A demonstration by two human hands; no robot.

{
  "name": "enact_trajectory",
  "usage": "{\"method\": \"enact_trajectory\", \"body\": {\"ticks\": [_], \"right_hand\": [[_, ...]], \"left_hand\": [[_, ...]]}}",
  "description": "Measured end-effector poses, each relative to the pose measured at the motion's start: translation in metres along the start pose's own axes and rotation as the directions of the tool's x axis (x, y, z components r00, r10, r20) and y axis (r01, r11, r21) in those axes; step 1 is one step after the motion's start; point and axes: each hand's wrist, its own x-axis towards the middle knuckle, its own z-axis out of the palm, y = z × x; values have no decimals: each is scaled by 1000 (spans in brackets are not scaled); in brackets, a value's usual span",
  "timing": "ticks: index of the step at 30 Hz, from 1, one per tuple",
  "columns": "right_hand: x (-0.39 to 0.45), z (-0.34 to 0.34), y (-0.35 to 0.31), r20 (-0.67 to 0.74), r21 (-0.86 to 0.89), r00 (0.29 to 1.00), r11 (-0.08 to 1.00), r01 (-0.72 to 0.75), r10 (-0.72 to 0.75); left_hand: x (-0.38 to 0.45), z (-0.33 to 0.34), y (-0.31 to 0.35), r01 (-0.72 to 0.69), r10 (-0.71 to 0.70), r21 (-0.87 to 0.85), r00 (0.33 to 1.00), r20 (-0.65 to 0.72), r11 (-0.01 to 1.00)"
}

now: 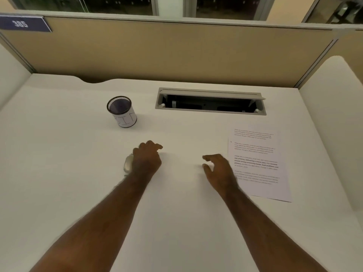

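Note:
My left hand hovers palm down over the middle of the white desk, with its fingers loosely curled. A small white rounded object shows at the hand's outer edge and is partly covered by it. Whether the hand holds it cannot be told. My right hand is to the right, with thumb and fingers loosely curled and nothing in it. It lies just left of a printed paper sheet. A black mesh pen cup with a white label stands upright behind my left hand and looks empty.
An open grey cable hatch is sunk into the desk at the back. Tan partition walls close off the back, and white side panels close off the sides. A blue sign reading 385 hangs at the top left.

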Motion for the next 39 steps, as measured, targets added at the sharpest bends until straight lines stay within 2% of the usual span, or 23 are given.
{"method": "enact_trajectory", "body": {"ticks": [2,5,10,13,17,22,24,26,29,32,36,39], "right_hand": [[-2,21,-15,88,-35,995,998,57,-53],[-1,47,-35,244,-88,965,988,124,-100],[8,73,-66,384,-218,916,952,214,-118],[13,82,-73,379,-341,916,900,270,-132],[15,89,-74,354,-421,915,841,339,-192],[11,84,-69,384,-474,891,777,414,-241],[8,80,-66,414,-477,876,760,441,-248],[2,76,-61,419,-459,869,764,454,-264],[-8,77,-55,339,-410,891,805,429,-303],[-14,80,-53,284,-380,903,827,414,-322],[-12,77,-62,326,-358,909,857,371,-258],[-11,78,-67,361,-370,907,859,355,-219]], "left_hand": [[-1,-2,-19,-82,85,89,996,-27,993],[1,-5,-31,-186,195,129,979,-56,974],[6,-3,-36,-299,296,78,954,49,951],[6,-1,-39,-336,330,70,941,81,939],[6,-2,-39,-374,364,81,925,112,924],[4,-16,-30,-398,330,135,873,358,908],[-1,-20,-26,-413,321,176,862,392,894],[-10,-22,-23,-388,290,208,876,385,898],[-27,-22,-15,-347,235,226,882,409,910],[-44,-20,-7,-348,246,175,868,432,921],[-61,-15,-11,-297,258,20,860,440,955],[-65,-14,-17,-276,261,-23,875,409,961]]}}
